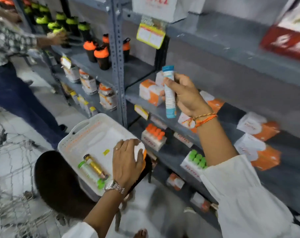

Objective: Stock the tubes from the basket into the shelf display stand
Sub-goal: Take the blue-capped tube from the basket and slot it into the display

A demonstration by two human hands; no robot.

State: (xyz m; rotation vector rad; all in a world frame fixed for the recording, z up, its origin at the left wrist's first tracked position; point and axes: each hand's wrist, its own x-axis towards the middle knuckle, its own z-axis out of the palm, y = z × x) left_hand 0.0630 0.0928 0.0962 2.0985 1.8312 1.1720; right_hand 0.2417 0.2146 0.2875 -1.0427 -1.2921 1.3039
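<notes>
My right hand [185, 95] holds a white tube with a blue cap [169, 93] upright in front of the middle shelf. A white perforated basket [87, 134] rests on a dark round stool below. My left hand [127, 160] lies over an orange-and-white tube [140, 152] at the basket's right rim. A gold tube [94, 164] and a green-capped tube [90, 172] lie in the basket. On the lower shelf, a display stand holds orange-capped tubes [154, 132]. Another stand holds green-capped tubes [197, 158].
Grey metal shelving [117, 66] carries orange-and-white boxes [151, 92], black shaker bottles with orange lids [101, 54] and jars. Another person in a checked shirt [10, 42] reaches into the left shelf unit. Tiled floor lies below.
</notes>
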